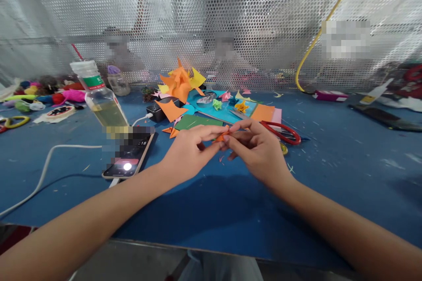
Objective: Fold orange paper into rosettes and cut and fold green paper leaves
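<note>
Between my fingertips is a small folded piece of orange paper [223,136], mostly covered by the fingers. My left hand [189,151] pinches it from the left, thumb below and index finger above. From the other side, my right hand [259,147] closes thumb and index finger on it. Just behind the hands lie a green paper sheet [198,122] and red-handled scissors [286,134], whose blades are partly hidden by my right hand. Folded orange, green and pink paper pieces, such as a yellow-orange paper flower [241,106], rest on a light blue sheet [206,112].
A phone [130,156] with a white cable leans before a bottle of yellowish liquid [107,105] on the left. A large orange paper flower [180,82] stands near a black box [158,110]. A perforated metal panel [263,22] closes off the back; a dark tablet-like slab [389,116] lies right.
</note>
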